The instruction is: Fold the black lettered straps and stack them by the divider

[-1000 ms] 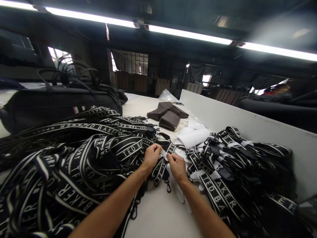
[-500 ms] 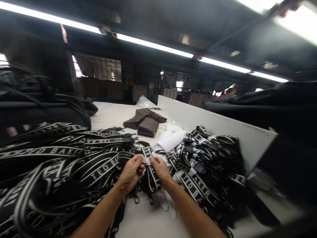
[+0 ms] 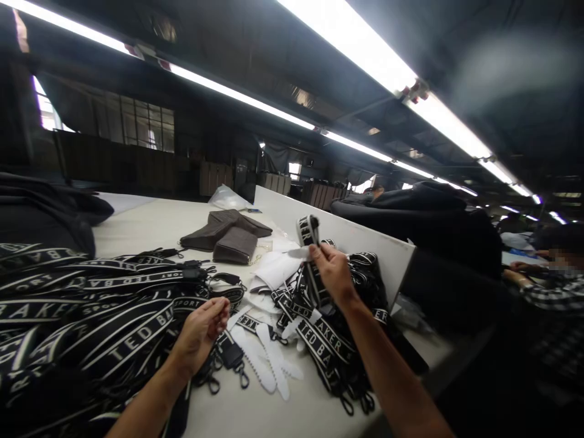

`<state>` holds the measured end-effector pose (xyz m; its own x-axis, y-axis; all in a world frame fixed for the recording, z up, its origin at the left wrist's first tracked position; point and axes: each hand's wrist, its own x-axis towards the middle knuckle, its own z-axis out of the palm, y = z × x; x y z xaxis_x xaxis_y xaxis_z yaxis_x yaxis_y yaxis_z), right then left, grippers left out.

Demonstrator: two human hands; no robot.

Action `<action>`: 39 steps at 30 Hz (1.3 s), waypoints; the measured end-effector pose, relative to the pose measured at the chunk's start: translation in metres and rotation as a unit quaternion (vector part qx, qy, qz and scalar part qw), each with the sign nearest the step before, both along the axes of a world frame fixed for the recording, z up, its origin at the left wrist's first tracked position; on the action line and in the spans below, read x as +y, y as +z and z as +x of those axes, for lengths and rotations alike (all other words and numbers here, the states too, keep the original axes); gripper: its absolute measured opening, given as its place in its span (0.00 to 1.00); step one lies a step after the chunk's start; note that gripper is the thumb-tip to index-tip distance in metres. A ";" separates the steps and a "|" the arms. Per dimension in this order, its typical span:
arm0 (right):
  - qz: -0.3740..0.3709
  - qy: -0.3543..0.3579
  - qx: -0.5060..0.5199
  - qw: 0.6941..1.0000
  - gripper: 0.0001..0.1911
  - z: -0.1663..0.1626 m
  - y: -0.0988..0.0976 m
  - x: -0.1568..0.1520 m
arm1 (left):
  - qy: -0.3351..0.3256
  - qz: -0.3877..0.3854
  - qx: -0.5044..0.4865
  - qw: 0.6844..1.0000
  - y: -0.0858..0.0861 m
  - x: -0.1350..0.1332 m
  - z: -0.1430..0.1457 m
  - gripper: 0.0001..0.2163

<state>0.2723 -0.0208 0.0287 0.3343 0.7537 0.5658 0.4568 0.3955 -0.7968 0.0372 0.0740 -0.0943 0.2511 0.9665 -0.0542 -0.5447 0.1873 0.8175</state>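
Note:
My right hand (image 3: 332,271) grips a folded black strap with white lettering (image 3: 309,243) and holds it up above the right-hand pile of folded straps (image 3: 333,331). A small white band shows at my fingers. My left hand (image 3: 201,331) hovers with fingers loosely curled and holds nothing, at the edge of the large heap of loose lettered straps (image 3: 91,310) on the left. White serrated paper strips (image 3: 267,359) lie on the table between my hands, beside metal clip hooks (image 3: 232,365).
Brown pouches (image 3: 228,234) and white sheets (image 3: 274,267) lie farther back on the white table (image 3: 150,222). A white divider board (image 3: 365,243) borders the right side, with dark bags (image 3: 424,213) behind it. Another person's sleeve (image 3: 547,292) is at the far right.
Both hands were together pinching a white band on a strap. Now my right hand has lifted the folded strap up and right, and my left hand has let go and dropped back. The view has swung right.

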 end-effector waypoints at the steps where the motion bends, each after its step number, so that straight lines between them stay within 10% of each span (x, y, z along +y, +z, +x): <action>1: 0.041 -0.100 -0.096 0.990 0.23 0.017 0.017 -0.005 | -0.002 0.002 0.000 1.000 0.001 -0.001 0.000 0.11; 6: 0.050 -0.430 -0.391 0.812 0.19 0.090 0.042 -0.003 | 0.002 0.041 0.039 0.998 0.002 -0.001 0.001 0.16; 11: -0.271 -0.320 -0.524 0.741 0.16 0.123 -0.001 0.017 | 0.100 0.042 0.092 0.990 -0.008 0.007 0.000 0.14; 17: -0.022 -0.276 -0.448 0.850 0.15 0.072 -0.004 0.029 | 0.123 0.046 0.169 0.977 -0.019 0.008 0.004 0.07; 21: -0.056 0.021 -0.316 0.947 0.13 -0.014 -0.030 0.057 | 0.102 0.058 0.207 0.971 -0.025 0.005 0.011 0.05; 24: -0.128 0.166 -0.280 0.937 0.11 -0.074 -0.069 0.096 | 0.116 0.056 0.225 0.966 -0.031 0.009 0.014 0.02; 29: -0.178 0.140 -0.344 0.911 0.16 -0.137 -0.115 0.165 | 0.182 0.036 0.254 0.949 -0.044 0.026 0.008 0.05; 39: -0.189 0.131 -0.285 0.930 0.11 -0.135 -0.116 0.189 | 0.196 0.050 0.300 0.932 -0.045 0.030 0.006 0.04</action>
